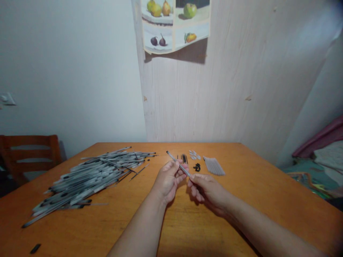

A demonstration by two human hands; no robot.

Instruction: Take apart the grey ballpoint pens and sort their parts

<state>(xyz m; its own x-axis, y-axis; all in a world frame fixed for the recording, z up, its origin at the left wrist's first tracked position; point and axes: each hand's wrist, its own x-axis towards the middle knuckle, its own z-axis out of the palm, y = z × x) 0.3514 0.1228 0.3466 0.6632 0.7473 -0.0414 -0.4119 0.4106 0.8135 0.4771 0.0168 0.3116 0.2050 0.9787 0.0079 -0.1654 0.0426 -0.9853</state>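
Note:
A slim pen (pixel 183 169) with a clear grey barrel and a dark far end slants between my two hands above the table. My left hand (pixel 168 180) pinches it near the middle, thumb on top. At its near end, the fingertips of my right hand (pixel 207 189) grip the pen, with the other fingers curled below. Just beyond my hands lie several dark refills (pixel 184 158), a cluster of small black plugs (pixel 197 167), some clear caps (pixel 194 154) and a row of clear barrels (pixel 214 166).
A large heap of pens (pixel 88 175) covers the left of the wooden table (pixel 128 228), with a few loose refills at its edge. A small black piece (pixel 35 248) lies near the front left. A wooden chair (pixel 32 141) stands behind the table's left side.

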